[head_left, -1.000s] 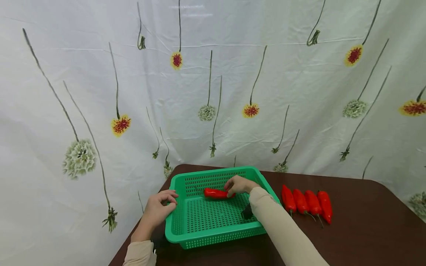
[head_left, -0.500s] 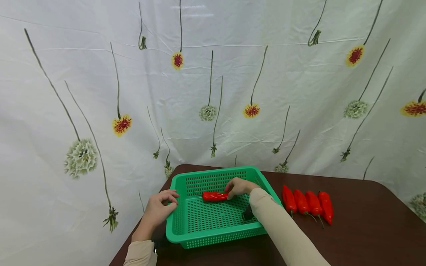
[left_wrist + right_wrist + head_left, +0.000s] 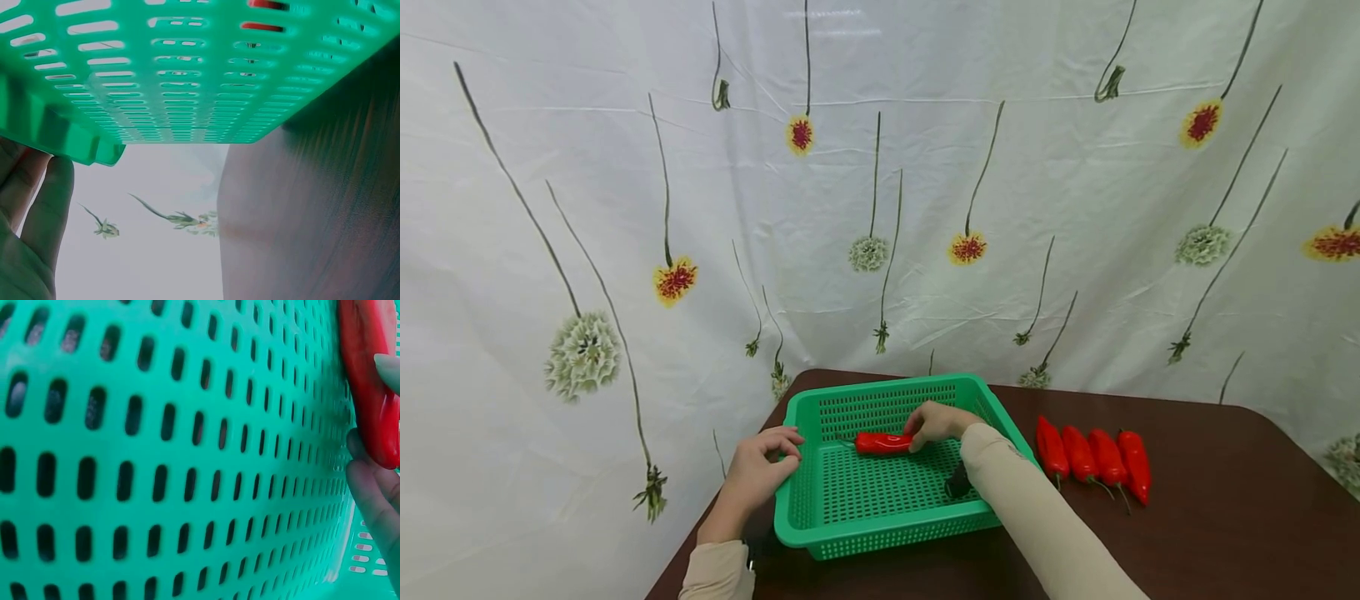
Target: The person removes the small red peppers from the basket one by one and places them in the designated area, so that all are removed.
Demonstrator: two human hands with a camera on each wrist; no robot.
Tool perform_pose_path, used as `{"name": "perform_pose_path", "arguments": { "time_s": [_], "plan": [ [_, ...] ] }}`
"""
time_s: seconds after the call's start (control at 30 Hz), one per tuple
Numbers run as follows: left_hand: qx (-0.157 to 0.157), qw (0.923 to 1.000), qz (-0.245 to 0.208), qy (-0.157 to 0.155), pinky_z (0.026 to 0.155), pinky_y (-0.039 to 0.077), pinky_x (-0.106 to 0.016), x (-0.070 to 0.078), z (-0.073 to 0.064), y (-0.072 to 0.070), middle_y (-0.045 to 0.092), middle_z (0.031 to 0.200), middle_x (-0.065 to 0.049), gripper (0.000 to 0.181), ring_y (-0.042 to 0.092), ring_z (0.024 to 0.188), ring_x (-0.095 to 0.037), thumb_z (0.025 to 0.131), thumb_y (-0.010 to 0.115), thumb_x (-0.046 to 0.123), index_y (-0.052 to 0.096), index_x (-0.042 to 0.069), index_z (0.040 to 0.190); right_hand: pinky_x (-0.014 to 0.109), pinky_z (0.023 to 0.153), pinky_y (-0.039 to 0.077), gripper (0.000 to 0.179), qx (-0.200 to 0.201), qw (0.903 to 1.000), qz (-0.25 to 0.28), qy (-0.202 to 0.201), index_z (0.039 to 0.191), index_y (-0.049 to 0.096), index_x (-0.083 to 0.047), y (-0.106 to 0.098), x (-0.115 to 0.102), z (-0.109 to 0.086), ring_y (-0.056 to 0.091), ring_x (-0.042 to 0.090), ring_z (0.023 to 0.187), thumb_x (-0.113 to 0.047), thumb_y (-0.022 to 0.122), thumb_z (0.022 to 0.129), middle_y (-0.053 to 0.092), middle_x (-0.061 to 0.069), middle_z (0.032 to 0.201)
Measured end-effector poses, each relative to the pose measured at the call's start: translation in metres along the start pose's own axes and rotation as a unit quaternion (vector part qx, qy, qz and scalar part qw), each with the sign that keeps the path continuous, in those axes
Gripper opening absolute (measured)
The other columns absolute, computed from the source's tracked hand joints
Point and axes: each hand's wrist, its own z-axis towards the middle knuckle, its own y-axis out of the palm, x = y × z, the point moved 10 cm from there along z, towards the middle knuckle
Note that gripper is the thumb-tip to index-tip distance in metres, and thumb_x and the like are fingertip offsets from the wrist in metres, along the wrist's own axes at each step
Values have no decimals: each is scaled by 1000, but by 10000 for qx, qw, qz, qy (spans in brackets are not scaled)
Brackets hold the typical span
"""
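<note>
A green perforated plastic basket (image 3: 797, 517) stands on the table. Inside it, a red chili pepper (image 3: 880, 443) lies along the far side, its stem pointing left. My right hand (image 3: 938, 422) reaches into the basket and holds the pepper's right-hand tip between thumb and fingers. In the right wrist view, the thumb is on one side of the pepper (image 3: 369, 387) and the fingers are on the other. My left hand (image 3: 756, 473) grips the basket's left rim. Its fingers (image 3: 47, 212) touch the rim's underside in the left wrist view.
Several more red chili peppers (image 3: 1093, 458) lie side by side on the dark brown table (image 3: 1217, 500), right of the basket. A white flower-patterned cloth (image 3: 925, 292) hangs behind the table.
The pepper has shifted slightly left and been laid straighter, with its stem coming into view. My right hand still holds its tip. The left hand has stayed at the rim.
</note>
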Motion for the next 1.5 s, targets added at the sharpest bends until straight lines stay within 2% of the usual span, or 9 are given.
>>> {"name": "perform_pose_path", "arguments": {
  "time_s": [0.23,0.53,0.87,1.03,1.2,1.5],
  "plan": [
    [8,10000,0,34,92,56,-34,1,1,0,72,112,-11,15,61,122,-31,82,64,-7,72,3,74,37,89,55,28,-195,9998,35,11,114,72,-7,4,-3,-2,61,16,93,-10,76,86,70,5,111],
    [28,10000,15,30,93,56,-39,1,0,0,72,111,-11,15,62,121,-32,81,65,-7,72,4,74,37,89,56,31,-714,9973,139,27,116,72,-8,14,-5,-3,61,16,96,-10,77,85,69,4,112],
    [4,10000,-14,-16,95,55,-44,-2,0,1,71,113,-11,17,61,123,-32,82,64,-6,72,6,73,35,87,57,28,-1068,9938,317,29,115,73,-8,20,-5,-4,61,14,95,-8,75,86,69,2,108],
    [9,10000,11,-4,94,56,-40,1,0,1,71,112,-11,17,61,122,-32,82,64,-7,72,6,73,36,89,57,29,-1192,9923,320,34,115,72,-8,22,-7,-6,62,15,99,-9,75,87,68,2,112],
    [-33,10000,38,-10,94,56,-38,1,0,1,71,113,-10,17,61,124,-31,82,64,-6,72,6,74,37,93,55,31,-1547,9877,206,133,119,71,-9,28,-6,-10,61,15,104,-10,75,87,67,3,116],
    [-49,9999,-63,77,96,55,-42,4,-1,0,71,116,-12,15,60,125,-32,84,64,-6,73,3,76,34,90,56,23,-2191,9753,246,148,114,70,-7,39,-7,-16,60,14,92,-9,71,90,66,2,106]
  ]
}}
